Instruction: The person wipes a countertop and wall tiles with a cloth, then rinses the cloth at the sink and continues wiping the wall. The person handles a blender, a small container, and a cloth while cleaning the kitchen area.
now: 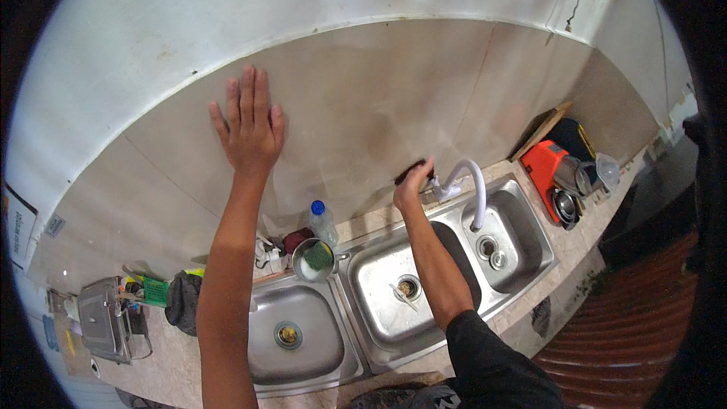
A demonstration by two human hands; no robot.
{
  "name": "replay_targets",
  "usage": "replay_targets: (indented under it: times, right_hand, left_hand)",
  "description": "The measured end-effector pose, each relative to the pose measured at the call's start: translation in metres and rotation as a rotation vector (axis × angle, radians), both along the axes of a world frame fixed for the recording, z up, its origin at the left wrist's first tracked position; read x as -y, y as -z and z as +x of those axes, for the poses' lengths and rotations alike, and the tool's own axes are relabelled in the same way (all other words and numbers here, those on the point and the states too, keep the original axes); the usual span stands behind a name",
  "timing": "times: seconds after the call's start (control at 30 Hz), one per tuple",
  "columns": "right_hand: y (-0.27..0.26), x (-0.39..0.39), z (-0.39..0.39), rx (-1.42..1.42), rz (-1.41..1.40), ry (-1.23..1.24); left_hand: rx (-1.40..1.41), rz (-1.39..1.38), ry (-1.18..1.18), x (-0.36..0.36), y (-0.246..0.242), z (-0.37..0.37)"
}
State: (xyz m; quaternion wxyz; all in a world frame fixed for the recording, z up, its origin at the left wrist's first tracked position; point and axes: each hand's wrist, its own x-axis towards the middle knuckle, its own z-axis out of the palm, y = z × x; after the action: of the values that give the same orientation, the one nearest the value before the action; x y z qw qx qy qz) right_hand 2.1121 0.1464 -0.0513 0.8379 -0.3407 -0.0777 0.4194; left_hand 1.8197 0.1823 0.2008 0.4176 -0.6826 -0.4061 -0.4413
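Observation:
My left hand is spread palm-down against the beige wall panel, with nothing in it. Lower down, beside the white curved faucet, my right hand presses a dark brown pad to the panel. Fingers hide much of the pad, so its exact kind is unclear. Under my arms are a left sink basin, a middle basin and a smaller right basin, all steel. Food bits sit in the drains of the left and middle basins.
A metal cup with a green sponge stands behind the left basin, near a blue-capped plastic bottle. An orange container and metal bowls crowd the right counter. Leftward are a dish rack and a green basket.

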Motion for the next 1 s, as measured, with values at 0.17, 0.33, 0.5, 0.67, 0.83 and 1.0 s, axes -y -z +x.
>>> replay_targets:
  times: [0.17,0.33,0.5,0.67,0.83,1.0]
  right_hand:
    - [-0.117,-0.016,0.003,0.916,-0.224,0.429]
    - [-0.248,-0.012,-0.015,1.652,-0.031,0.722]
    - [-0.227,0.008,-0.068,2.037,0.051,0.563]
    - [-0.074,0.018,-0.069,1.754,-0.275,0.395]
    - [0.073,0.019,-0.069,0.194,-0.185,-0.111]
    - [0.090,0.042,-0.078,-0.408,-0.148,-0.360]
  left_hand:
    - [0.010,0.000,0.003,-0.003,0.001,0.000]
    - [0.026,0.005,-0.024,-0.005,0.003,0.001]
    - [0.004,0.019,-0.021,-0.005,0.001,0.000]
    - [-0.029,0.002,-0.008,-0.001,0.001,-0.006]
    - [-0.058,-0.017,0.004,-0.001,0.001,-0.012]
    - [-0.107,-0.016,-0.026,0.004,0.005,-0.024]
